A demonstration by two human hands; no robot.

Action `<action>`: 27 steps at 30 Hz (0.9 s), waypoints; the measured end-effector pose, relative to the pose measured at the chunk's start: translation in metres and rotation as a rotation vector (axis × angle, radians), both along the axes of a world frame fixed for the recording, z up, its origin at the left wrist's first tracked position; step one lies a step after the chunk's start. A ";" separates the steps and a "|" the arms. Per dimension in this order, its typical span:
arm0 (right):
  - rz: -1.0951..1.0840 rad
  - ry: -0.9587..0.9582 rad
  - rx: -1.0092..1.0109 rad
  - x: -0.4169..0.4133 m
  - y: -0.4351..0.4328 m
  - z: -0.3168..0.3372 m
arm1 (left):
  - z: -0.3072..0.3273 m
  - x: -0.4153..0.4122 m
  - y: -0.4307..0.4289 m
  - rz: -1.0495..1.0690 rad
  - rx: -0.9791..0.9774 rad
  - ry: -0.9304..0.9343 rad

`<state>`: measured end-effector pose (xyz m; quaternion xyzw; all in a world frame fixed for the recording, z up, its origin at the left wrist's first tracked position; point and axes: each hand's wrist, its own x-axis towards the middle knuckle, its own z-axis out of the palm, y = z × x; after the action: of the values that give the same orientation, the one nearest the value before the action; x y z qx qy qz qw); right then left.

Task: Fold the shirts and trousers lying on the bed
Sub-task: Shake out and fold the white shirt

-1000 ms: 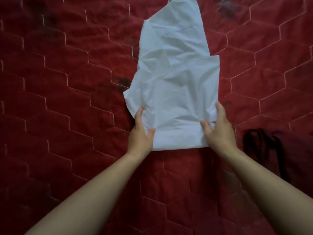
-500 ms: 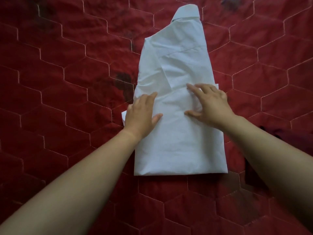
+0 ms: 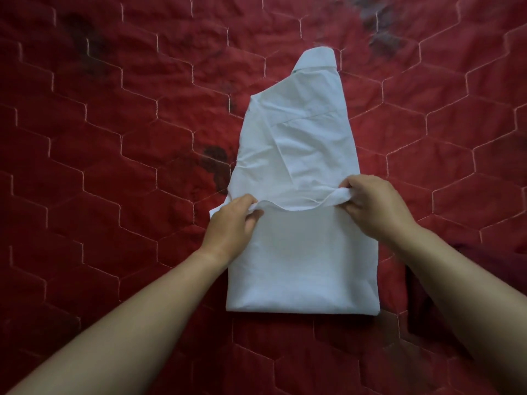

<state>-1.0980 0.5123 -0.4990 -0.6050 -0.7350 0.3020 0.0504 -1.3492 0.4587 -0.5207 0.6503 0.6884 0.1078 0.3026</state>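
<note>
A white shirt (image 3: 299,155) lies on the red quilted bed (image 3: 114,166), folded narrow, its collar pointing away from me. Its lower part is folded up, so a doubled panel lies nearest me. My left hand (image 3: 232,226) pinches the left end of that folded-up edge. My right hand (image 3: 373,206) pinches the right end of the same edge. Between my hands the edge is lifted a little and sags in the middle.
A dark garment (image 3: 433,303) lies on the bed at the right, partly hidden behind my right forearm. The red quilt with hexagon stitching spreads all round the shirt, with dark blotches at its far left and far right.
A second ago I held the shirt's near hem; it now lies folded up over the middle. My hands, flat on the cloth half a second ago, now pinch the folded edge and lift it.
</note>
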 end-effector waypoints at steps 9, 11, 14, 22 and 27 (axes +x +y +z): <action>-0.017 -0.109 0.415 -0.046 0.154 0.047 | 0.053 -0.016 0.143 0.197 0.416 0.146; 0.018 -0.162 0.387 -0.047 0.142 0.035 | 0.046 -0.007 0.134 0.065 0.413 0.228; 0.124 -0.132 0.282 -0.051 0.083 0.000 | 0.015 0.009 0.081 -0.136 0.320 0.267; 0.215 -0.211 0.142 -0.025 -0.017 -0.079 | -0.050 0.013 0.012 -0.328 0.106 0.413; 0.153 -0.173 0.128 -0.018 -0.043 -0.077 | -0.048 0.013 0.000 -0.345 0.092 0.418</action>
<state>-1.1164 0.4694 -0.5762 -0.5665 -0.7984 0.2042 0.0021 -1.3360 0.4591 -0.5689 0.7791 0.6093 -0.0507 0.1382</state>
